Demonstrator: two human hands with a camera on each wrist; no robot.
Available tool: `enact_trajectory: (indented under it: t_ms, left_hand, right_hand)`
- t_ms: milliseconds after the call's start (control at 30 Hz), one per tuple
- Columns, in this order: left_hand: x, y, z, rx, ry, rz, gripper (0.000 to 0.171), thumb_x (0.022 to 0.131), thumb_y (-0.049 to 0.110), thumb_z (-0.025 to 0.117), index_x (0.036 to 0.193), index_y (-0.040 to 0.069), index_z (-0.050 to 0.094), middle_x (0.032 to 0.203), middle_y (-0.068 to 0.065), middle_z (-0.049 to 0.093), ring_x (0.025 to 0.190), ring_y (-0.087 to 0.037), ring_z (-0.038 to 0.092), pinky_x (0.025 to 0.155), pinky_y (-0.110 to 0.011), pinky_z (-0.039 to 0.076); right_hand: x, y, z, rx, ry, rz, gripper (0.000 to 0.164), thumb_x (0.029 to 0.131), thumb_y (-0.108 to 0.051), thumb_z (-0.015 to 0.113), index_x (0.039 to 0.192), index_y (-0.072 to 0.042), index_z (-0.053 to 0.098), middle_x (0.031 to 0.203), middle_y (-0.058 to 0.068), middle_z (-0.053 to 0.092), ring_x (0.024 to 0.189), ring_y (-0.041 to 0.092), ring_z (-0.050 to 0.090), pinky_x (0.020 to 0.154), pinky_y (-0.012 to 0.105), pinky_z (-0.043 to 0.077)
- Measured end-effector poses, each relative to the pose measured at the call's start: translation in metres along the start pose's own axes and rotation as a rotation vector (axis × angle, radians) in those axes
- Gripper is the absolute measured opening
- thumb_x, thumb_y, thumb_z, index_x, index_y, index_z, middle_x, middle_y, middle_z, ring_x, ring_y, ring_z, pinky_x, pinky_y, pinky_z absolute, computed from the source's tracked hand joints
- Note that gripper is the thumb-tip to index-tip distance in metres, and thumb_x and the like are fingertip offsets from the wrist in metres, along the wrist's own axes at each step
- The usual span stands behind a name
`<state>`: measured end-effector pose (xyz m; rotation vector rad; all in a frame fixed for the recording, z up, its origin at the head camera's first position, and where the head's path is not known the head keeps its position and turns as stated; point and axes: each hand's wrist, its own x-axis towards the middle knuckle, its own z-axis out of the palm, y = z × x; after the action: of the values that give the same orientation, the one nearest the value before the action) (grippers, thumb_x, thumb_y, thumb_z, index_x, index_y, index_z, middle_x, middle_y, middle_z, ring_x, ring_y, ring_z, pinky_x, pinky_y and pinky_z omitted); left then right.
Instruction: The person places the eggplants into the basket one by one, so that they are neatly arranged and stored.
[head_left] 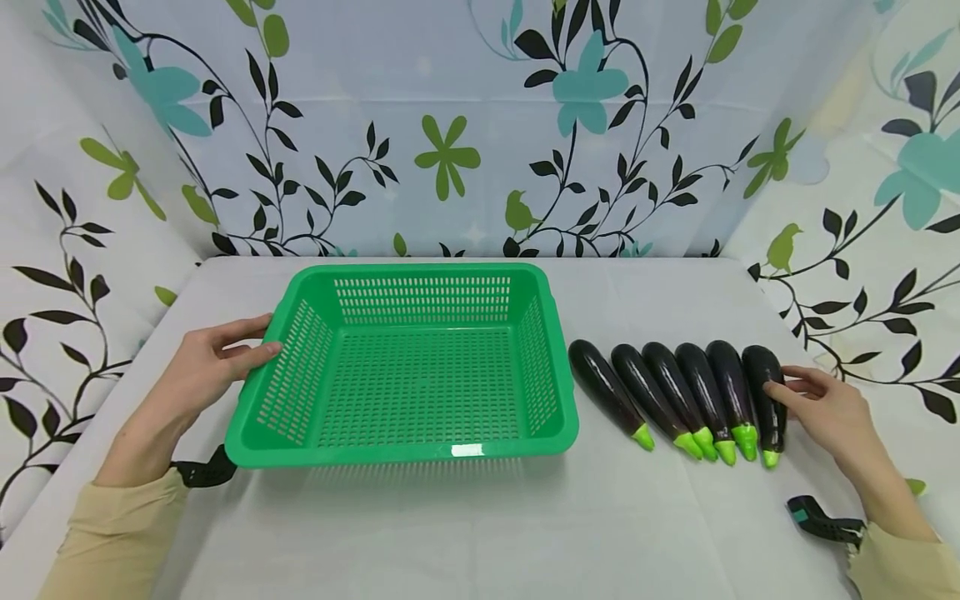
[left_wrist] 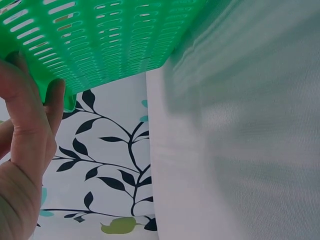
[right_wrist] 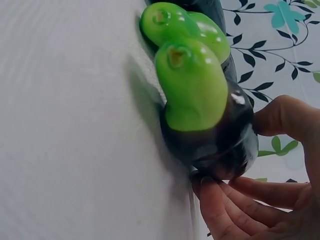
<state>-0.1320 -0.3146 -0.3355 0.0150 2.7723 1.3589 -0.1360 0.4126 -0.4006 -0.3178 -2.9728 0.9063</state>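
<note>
A green perforated plastic basket (head_left: 405, 457) stands on the white-covered table, with nothing in it. My left hand (head_left: 213, 358) grips its left rim; in the left wrist view the fingers (left_wrist: 30, 115) meet the rim beside the slotted wall. To the right of the basket, several dark purple eggplants with bright green stem ends lie in a row, stems towards me. My right hand (head_left: 828, 408) holds the rightmost eggplant (head_left: 763, 392). Seen from the right wrist, the thumb (right_wrist: 280, 117) presses on its upper side and the fingertips reach under its outer side.
The leftmost eggplant (head_left: 603, 383) lies close to the basket's right wall. Patterned curtains with leaves and flowers (head_left: 450, 150) hang behind and at both sides of the table (head_left: 480, 533). Black straps (head_left: 825, 521) are at both wrists.
</note>
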Motion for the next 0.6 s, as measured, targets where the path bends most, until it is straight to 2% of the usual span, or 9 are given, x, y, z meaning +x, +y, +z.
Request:
enact_trajectory:
  t_ms: [167, 267, 600]
  left_hand:
    - [-0.001, 0.001, -0.001, -0.003, -0.001, 0.006, 0.067, 0.101, 0.034, 0.060, 0.154, 0.002, 0.035, 0.148, -0.028, 0.045, 0.088, 0.016, 0.060, 0.072, -0.015, 0.049]
    - [-0.002, 0.002, -0.002, -0.007, 0.000, 0.007, 0.067, 0.101, 0.035, 0.060, 0.154, 0.002, 0.035, 0.147, -0.028, 0.046, 0.088, 0.016, 0.060, 0.072, -0.015, 0.049]
    - [-0.001, 0.004, -0.002, -0.013, -0.003, 0.005, 0.068, 0.101, 0.034, 0.060, 0.154, 0.001, 0.035, 0.147, -0.028, 0.045, 0.088, 0.017, 0.058, 0.070, -0.019, 0.052]
  right_hand:
    - [-0.002, 0.000, -0.003, 0.030, 0.010, 0.009, 0.072, 0.098, -0.045, 0.059, 0.143, 0.010, 0.044, 0.128, 0.036, 0.055, 0.072, -0.017, 0.043, 0.059, 0.018, 0.041]
    - [-0.003, -0.002, -0.004, 0.038, 0.017, 0.015, 0.072, 0.099, -0.045, 0.058, 0.144, 0.009, 0.043, 0.128, 0.035, 0.054, 0.074, -0.016, 0.040, 0.058, 0.017, 0.042]
    - [-0.006, -0.012, -0.008, 0.077, 0.043, -0.029, 0.070, 0.098, -0.042, 0.060, 0.146, 0.007, 0.043, 0.125, 0.030, 0.055, 0.072, -0.019, 0.046, 0.061, 0.017, 0.038]
